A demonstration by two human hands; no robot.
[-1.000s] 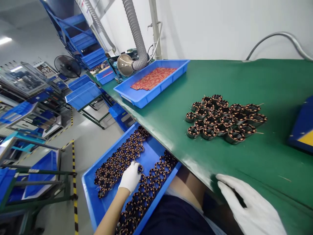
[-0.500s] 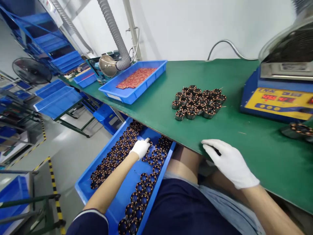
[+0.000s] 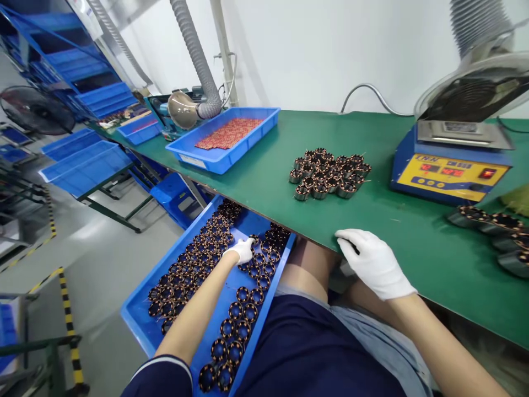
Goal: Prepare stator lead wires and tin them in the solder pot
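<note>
My left hand (image 3: 241, 251), in a white glove, reaches down into a blue tray (image 3: 142, 336) beside my lap. Its fingers are closed at a ring-shaped motor stator (image 3: 254, 239) with copper windings, partly hidden by the hand. Many more stators stand in rows in this tray, a wide group (image 3: 194, 259) on its left and a narrower row (image 3: 235, 331) along its right side. My right hand (image 3: 372, 262), also gloved, rests on the green bench (image 3: 297, 220) near its front edge, thumb and fingers apart and nothing in them.
A cluster of stators (image 3: 328, 171) stands on the bench, with more stators (image 3: 496, 226) at the right. Behind those is a blue and yellow machine (image 3: 452, 165) with a red display. A blue tray (image 3: 223, 160) of reddish parts sits back left, near a grey hose (image 3: 194, 49).
The view has turned a little right, showing more of the machine and the stators beside it. My left hand stays at nearly the same spot in the tray. My right hand still rests on the bench.
</note>
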